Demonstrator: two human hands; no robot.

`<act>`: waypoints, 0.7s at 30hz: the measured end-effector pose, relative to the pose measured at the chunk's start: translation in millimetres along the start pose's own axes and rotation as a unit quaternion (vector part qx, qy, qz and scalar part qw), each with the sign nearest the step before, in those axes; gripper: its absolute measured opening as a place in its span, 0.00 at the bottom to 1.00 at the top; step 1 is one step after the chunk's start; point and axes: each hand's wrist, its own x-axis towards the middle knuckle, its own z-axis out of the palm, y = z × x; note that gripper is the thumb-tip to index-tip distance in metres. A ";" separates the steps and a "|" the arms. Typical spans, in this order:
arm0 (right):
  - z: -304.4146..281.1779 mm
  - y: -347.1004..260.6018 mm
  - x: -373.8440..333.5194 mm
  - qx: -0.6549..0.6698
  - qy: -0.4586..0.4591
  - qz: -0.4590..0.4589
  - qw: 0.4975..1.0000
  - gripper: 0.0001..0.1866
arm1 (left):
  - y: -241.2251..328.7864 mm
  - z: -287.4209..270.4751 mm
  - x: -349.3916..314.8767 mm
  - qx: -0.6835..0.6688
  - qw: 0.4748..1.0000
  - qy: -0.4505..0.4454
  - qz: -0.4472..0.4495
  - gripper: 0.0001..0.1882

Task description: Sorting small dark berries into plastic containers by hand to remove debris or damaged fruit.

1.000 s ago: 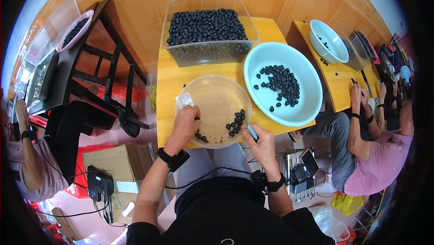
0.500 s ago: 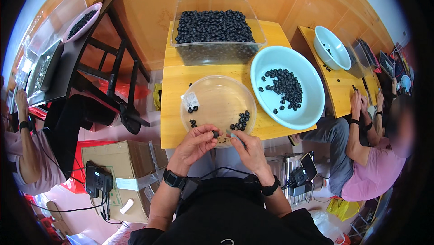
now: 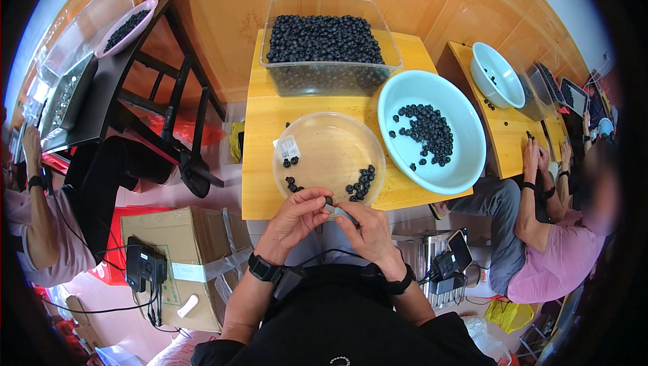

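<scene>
Just over the near edge of the wooden table (image 3: 260, 194), my left hand (image 3: 295, 217) pinches a small dark round piece (image 3: 329, 200) that looks like a blueberry. My right hand (image 3: 368, 232) is closed on a small tool (image 3: 347, 216) with a flat grey, blade-like tip, which touches or nearly touches that piece. Beyond them sits a shallow clear round tray (image 3: 329, 117) with similar dark pieces (image 3: 361, 184) in groups at its right and left. To its right, a light blue basin (image 3: 398, 157) holds a heap of them. A clear rectangular bin (image 3: 331, 82) at the back is filled with more.
At right, a co-worker in a pink shirt (image 3: 567, 258) handles something small at another table with a blue basin (image 3: 479, 62). Another person's arm (image 3: 37, 211) is at left, by a dark table with a pink bowl (image 3: 108, 45). A cardboard box (image 3: 216, 244) stands left of me.
Both hands have drawn slightly closer together and toward me. The tool's flat tip has come up against the piece in my left hand.
</scene>
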 end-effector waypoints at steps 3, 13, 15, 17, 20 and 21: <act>-0.9 -0.1 1.2 -0.013 0.002 -0.007 1.000 0.11 | -0.6 -2.6 -0.7 -0.019 1.000 -0.001 -0.010 0.10; -5.1 1.4 2.3 -0.040 -0.011 -0.023 0.999 0.11 | -4.6 -7.2 0.7 -0.035 0.999 -0.016 -0.028 0.10; -4.8 1.2 2.2 -0.036 -0.004 -0.023 0.999 0.11 | -3.5 -3.1 -0.2 -0.035 0.999 -0.005 -0.029 0.09; -4.5 1.5 1.9 -0.030 0.004 -0.023 0.999 0.11 | -3.7 -4.0 -0.1 -0.038 0.999 -0.012 -0.032 0.08; -3.2 4.5 1.3 -0.025 0.004 -0.022 0.999 0.11 | -3.8 -3.8 -1.0 -0.040 0.998 -0.012 -0.036 0.07; -3.3 4.6 1.6 -0.024 0.004 -0.026 0.999 0.11 | -3.9 -3.3 -1.4 -0.040 0.999 -0.004 -0.036 0.07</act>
